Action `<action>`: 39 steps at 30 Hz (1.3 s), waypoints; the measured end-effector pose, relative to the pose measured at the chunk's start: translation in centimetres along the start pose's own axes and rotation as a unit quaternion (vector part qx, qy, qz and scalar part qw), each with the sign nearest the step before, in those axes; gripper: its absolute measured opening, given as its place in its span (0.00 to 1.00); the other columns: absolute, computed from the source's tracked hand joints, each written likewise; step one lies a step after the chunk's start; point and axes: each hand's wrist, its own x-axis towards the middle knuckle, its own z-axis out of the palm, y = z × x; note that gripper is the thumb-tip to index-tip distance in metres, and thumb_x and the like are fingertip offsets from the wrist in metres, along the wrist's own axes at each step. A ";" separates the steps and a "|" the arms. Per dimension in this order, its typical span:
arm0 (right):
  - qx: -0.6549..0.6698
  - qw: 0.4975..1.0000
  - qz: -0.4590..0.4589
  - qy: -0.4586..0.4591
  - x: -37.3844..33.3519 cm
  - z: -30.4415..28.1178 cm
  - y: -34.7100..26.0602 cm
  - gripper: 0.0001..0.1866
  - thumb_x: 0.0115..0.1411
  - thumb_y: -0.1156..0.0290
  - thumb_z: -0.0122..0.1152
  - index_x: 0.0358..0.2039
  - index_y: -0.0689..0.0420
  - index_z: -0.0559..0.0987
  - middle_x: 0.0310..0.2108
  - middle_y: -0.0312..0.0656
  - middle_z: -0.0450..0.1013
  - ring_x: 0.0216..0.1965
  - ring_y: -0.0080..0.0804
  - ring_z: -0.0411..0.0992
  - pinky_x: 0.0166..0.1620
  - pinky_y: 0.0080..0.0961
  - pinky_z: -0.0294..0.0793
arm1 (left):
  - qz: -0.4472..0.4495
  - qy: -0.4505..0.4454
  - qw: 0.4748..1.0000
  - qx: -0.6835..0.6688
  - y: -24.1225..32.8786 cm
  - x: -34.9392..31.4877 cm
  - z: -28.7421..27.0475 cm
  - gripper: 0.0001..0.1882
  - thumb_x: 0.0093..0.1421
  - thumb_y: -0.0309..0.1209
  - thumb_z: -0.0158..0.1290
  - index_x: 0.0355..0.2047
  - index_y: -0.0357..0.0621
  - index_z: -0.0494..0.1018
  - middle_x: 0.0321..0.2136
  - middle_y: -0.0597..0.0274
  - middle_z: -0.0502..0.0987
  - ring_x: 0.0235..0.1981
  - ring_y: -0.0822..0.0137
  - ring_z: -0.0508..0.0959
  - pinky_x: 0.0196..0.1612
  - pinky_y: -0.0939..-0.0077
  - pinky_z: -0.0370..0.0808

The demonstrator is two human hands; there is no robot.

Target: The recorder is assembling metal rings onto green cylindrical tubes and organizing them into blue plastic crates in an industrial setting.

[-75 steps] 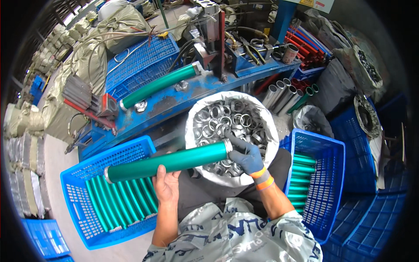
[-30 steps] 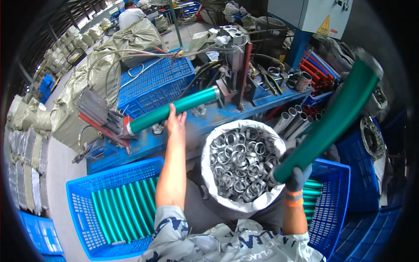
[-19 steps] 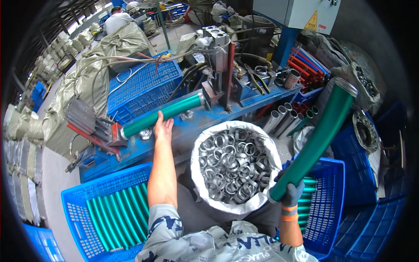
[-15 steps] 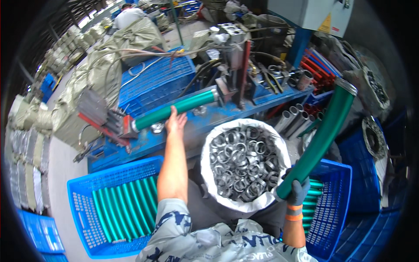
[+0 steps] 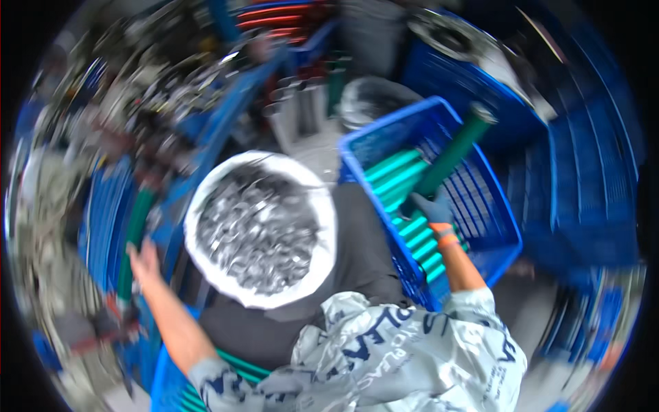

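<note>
My gloved right hand (image 5: 434, 208), with orange bands at the wrist, grips one end of a green tube (image 5: 454, 152). That tube tilts over the right blue basket (image 5: 506, 213), where several lighter green tubes (image 5: 395, 175) lie side by side. On the left, my bare left hand (image 5: 143, 262) is open, fingers spread, beside another green tube (image 5: 137, 220) set along the blue bench. Blur hides whether the fingers touch it. Between my arms stands a white-lined round container (image 5: 328, 226) full of metal rings (image 5: 257, 226).
A second blue basket (image 5: 165, 384) with green tubes sits at lower left, partly hidden by my arm. Silvery pipes (image 5: 302, 110) stand beyond the ring container. Red tubes (image 5: 274, 20) show at the top. Blue crates (image 5: 590, 158) are stacked along the right.
My view has swung to the right. My right hand has carried its green tube from beside the ring container to over the right basket. The left hand stays open by the bench tube.
</note>
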 end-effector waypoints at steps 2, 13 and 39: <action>-0.057 0.987 0.069 0.133 1.7 -3.0 14.5 0.35 0.61 0.50 0.85 0.57 0.65 0.85 0.47 0.52 0.89 0.46 0.39 0.87 0.53 0.39 0.86 | 0.057 0.088 0.993 0.049 -7.6 0.5 4.8 0.51 0.78 0.50 0.62 0.82 0.25 0.50 0.81 0.33 0.63 0.81 0.48 0.68 0.81 0.55 0.70; 0.124 0.944 0.305 -0.003 18.7 9.6 21.3 0.38 0.62 0.36 0.76 0.42 0.68 0.90 0.34 0.52 0.87 0.30 0.43 0.86 0.36 0.40 0.83 | 0.006 0.122 0.980 0.158 -13.4 -17.9 5.3 0.40 0.80 0.46 0.62 0.81 0.37 0.61 0.75 0.48 0.75 0.76 0.60 0.76 0.73 0.64 0.75; -0.412 0.872 -0.168 -0.206 33.3 7.0 32.0 0.42 0.68 0.52 0.69 0.81 0.44 0.69 0.76 0.54 0.72 0.69 0.49 0.76 0.72 0.47 0.76 | 0.079 0.281 0.887 0.357 -24.4 -24.2 -5.1 0.27 0.80 0.36 0.57 0.72 0.31 0.71 0.66 0.36 0.81 0.63 0.41 0.86 0.60 0.53 0.89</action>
